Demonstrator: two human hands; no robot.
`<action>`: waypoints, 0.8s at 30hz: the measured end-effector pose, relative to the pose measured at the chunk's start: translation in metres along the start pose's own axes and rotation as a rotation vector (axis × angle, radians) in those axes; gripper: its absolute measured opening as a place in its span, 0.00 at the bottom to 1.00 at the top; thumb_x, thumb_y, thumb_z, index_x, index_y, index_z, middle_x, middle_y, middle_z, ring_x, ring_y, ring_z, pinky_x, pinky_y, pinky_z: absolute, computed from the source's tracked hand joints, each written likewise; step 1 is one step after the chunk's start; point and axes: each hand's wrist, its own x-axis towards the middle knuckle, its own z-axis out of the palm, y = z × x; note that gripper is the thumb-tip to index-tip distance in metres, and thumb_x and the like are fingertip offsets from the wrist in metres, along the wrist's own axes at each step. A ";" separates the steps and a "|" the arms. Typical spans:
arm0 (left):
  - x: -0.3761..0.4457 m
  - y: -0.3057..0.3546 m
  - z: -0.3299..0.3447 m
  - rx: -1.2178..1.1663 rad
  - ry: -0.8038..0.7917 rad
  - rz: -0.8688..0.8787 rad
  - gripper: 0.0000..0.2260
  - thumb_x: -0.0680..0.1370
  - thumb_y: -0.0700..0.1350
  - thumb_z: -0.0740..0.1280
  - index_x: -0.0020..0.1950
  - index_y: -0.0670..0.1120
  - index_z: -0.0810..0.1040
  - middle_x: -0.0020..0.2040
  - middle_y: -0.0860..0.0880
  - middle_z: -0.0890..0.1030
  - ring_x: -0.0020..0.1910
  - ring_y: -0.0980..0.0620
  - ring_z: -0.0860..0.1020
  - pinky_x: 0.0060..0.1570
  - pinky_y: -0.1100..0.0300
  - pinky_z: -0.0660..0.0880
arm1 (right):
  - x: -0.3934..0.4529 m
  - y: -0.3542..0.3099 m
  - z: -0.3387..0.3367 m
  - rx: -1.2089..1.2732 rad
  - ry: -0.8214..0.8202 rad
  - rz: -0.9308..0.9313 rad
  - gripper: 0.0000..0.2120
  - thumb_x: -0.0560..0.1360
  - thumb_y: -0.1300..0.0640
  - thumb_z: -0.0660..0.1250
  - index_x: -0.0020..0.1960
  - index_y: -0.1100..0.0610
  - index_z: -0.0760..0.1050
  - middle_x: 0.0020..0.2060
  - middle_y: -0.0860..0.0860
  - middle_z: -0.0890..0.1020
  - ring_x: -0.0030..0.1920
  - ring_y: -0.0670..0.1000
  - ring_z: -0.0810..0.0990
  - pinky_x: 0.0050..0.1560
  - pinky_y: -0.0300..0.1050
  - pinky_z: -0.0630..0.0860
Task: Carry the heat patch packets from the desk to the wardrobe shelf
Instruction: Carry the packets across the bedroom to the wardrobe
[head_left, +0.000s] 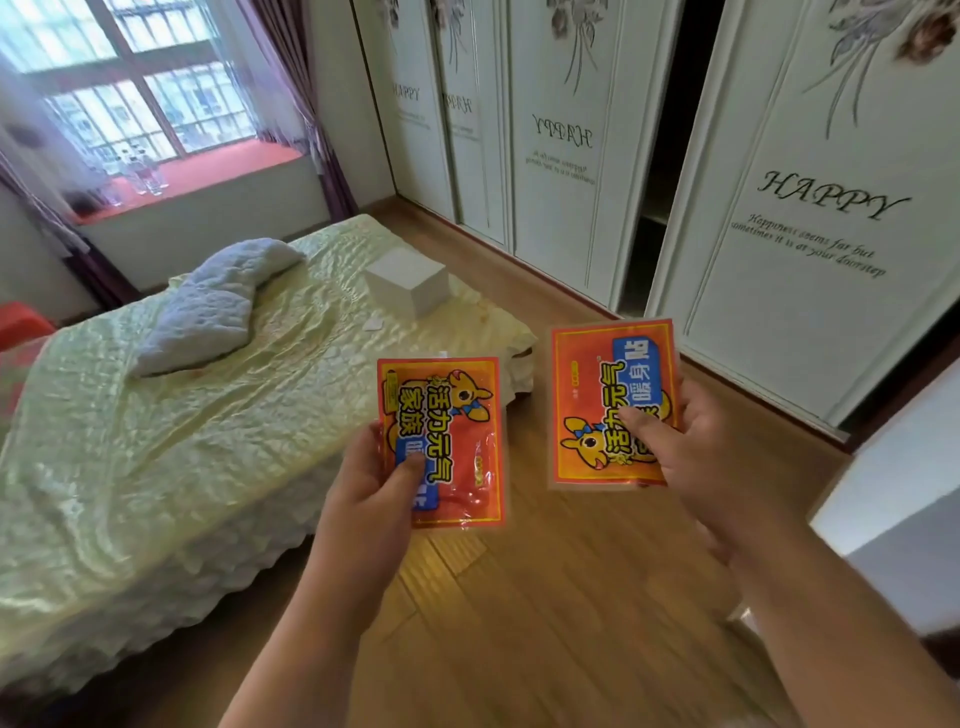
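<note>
From the head view, the left hand (376, 478) pinches one flat orange-red foil heat patch packet (441, 441) and the right hand (691, 447) grips another (613, 402), both held above the wooden floor (519, 623); this looks like the carrying step. Next calls for walking to the dark gap (670, 156) between the white sliding wardrobe doors (810, 208); no shelf is clearly visible.

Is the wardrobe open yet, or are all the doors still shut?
Open. A dark gap shows between two sliding wardrobe doors, with a shelf edge faintly visible inside. The other panels look shut.

Red-orange yellow-bordered heat patch packets (441, 441) with cartoon mascot, pale green quilted bed (156, 441), white floral wardrobe doors (810, 234) right of bed, purple curtains (311, 104)
</note>
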 end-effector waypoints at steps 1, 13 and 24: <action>0.007 0.000 0.007 -0.004 -0.002 -0.010 0.11 0.83 0.35 0.63 0.59 0.49 0.78 0.51 0.48 0.88 0.46 0.52 0.86 0.40 0.60 0.81 | 0.007 -0.002 -0.004 -0.005 0.004 0.002 0.12 0.81 0.57 0.70 0.64 0.47 0.77 0.50 0.48 0.89 0.47 0.50 0.90 0.46 0.51 0.84; 0.129 0.003 0.093 -0.026 -0.174 -0.045 0.12 0.83 0.35 0.63 0.56 0.51 0.79 0.51 0.48 0.88 0.47 0.49 0.86 0.46 0.51 0.79 | 0.098 -0.012 -0.044 -0.135 0.171 0.017 0.10 0.81 0.52 0.71 0.61 0.43 0.77 0.51 0.47 0.89 0.48 0.50 0.89 0.55 0.59 0.84; 0.321 0.036 0.135 -0.041 -0.358 -0.057 0.15 0.83 0.38 0.63 0.52 0.58 0.81 0.53 0.48 0.87 0.53 0.43 0.86 0.58 0.35 0.79 | 0.233 -0.053 -0.015 -0.223 0.363 -0.008 0.09 0.81 0.49 0.71 0.59 0.42 0.77 0.50 0.44 0.89 0.49 0.49 0.89 0.58 0.62 0.83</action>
